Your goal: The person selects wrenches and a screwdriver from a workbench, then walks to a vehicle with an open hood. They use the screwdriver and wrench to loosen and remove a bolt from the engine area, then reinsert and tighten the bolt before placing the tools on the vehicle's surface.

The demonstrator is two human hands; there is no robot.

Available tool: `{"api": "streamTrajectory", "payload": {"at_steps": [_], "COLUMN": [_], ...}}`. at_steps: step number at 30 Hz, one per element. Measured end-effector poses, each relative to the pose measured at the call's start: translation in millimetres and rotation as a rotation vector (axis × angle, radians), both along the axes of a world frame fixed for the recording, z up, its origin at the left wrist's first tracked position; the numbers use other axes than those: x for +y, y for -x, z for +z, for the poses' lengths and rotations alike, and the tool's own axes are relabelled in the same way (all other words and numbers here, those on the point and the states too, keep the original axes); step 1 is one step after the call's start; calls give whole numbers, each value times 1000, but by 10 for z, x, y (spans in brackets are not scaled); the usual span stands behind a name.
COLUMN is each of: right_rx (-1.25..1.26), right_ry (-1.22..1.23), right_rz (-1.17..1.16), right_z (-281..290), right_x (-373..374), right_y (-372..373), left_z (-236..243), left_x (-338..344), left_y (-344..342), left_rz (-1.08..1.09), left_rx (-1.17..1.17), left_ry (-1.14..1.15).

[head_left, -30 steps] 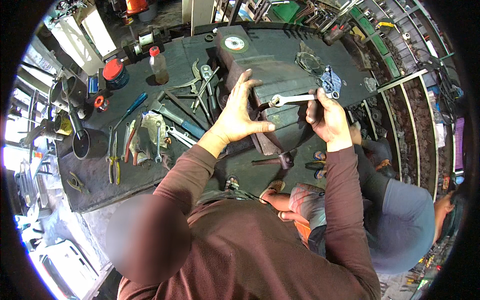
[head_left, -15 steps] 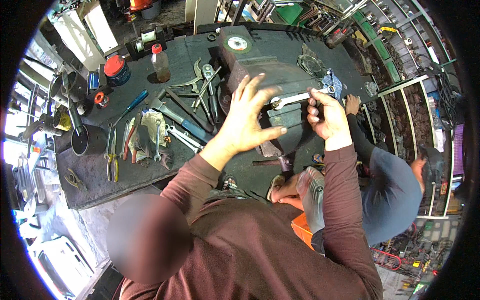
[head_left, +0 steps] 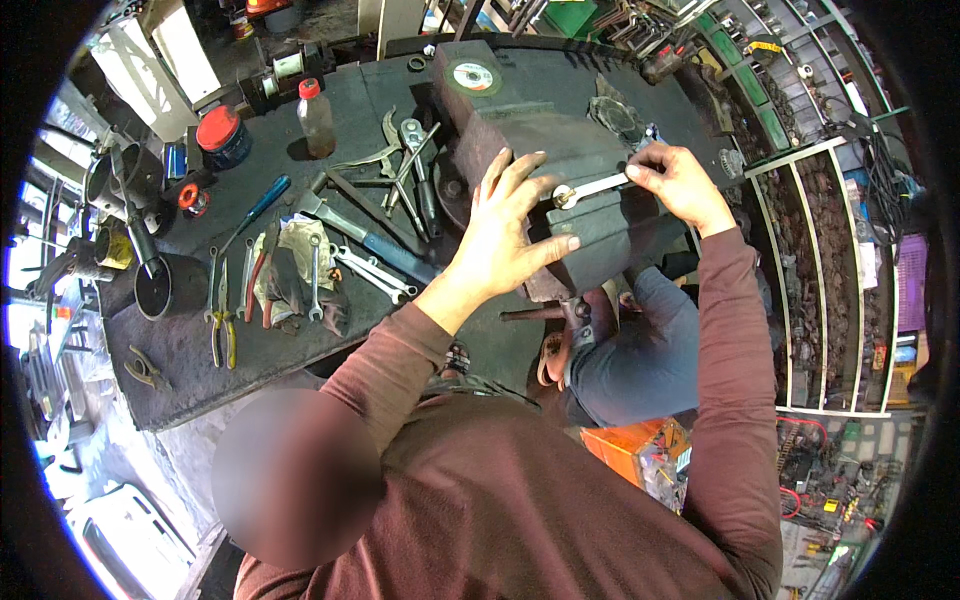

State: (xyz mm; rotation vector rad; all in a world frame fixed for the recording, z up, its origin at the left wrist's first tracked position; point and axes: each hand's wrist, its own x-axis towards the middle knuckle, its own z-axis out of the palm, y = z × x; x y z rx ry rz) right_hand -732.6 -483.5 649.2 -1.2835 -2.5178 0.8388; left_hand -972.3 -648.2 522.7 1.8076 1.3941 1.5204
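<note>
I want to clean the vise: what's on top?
A disc lies on the vise; the right hand holds a wrench over it. What the left hand covers cannot be seen.

wrench (head_left: 600, 187): bright smooth metal, slightly glossy | vise (head_left: 565, 135): dark metal, matt, scuffed | bench (head_left: 185, 398): matt, rough | bottle (head_left: 317, 122): translucent plastic, smooth | tub (head_left: 223, 140): glossy plastic lid | pliers (head_left: 230, 345): metal, glossy plastic-looking grips | hammer (head_left: 350, 230): metal, smooth grip | sleeve (head_left: 737, 320): matt soft cloth | crate (head_left: 911, 285): plastic-looking

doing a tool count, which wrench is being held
The wrench pinched in the right hand, out over the dark vise; the other wrenches on the workbench lie unheld, farther left.
</note>
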Motion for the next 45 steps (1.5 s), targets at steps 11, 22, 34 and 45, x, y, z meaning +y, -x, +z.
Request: {"api": "streamTrajectory", "payload": {"at_steps": [11,22,34,45], "right_rx": [-296,655,298,-67], "right_ry": [-413,661,309,121], "right_rz": [-228,-855,-569,131], "right_z": [-266,-373,-153,102], "right_x": [-1578,-2652,-2122,-278], "right_y": [0,1008,-34,-96], "left_z": [41,-28,3,-7], "left_x": [-4,36,17,3], "left_y": [213,160,187,203], "left_rz": [-54,-88,-47,-38], "left_rx": [189,145,209,195], "left_ry": [5,0,8,11]}}
